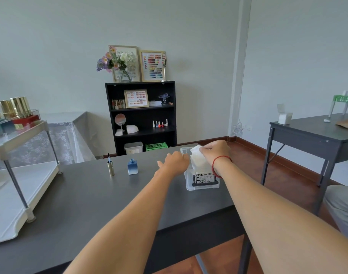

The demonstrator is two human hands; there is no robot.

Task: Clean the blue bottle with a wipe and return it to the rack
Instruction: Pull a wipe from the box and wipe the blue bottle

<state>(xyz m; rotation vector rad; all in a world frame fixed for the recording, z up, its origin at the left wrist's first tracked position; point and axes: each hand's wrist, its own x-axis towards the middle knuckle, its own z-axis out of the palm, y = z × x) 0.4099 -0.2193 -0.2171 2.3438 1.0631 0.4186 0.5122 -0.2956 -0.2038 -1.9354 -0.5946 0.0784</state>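
The blue bottle (pixel 132 167) stands upright and uncapped on the dark table (pixel 86 198). Its gold cap with the brush (pixel 110 167) stands upside down just left of it. To the right sits a clear plastic box (pixel 201 181) holding white wipes. My right hand (pixel 215 150) pinches a white wipe (pixel 195 149) above the box. My left hand (pixel 176 161) rests against the box's left rim, fingers curled on it. The white tiered rack (pixel 21 147) stands at the table's left end, with several gold-capped bottles on its top shelf.
A black bookshelf (pixel 141 117) with polish bottles, a mirror and frames stands against the far wall. A second dark table (pixel 311 135) is on the right, with a white container and a green rack. Wooden floor lies between the tables.
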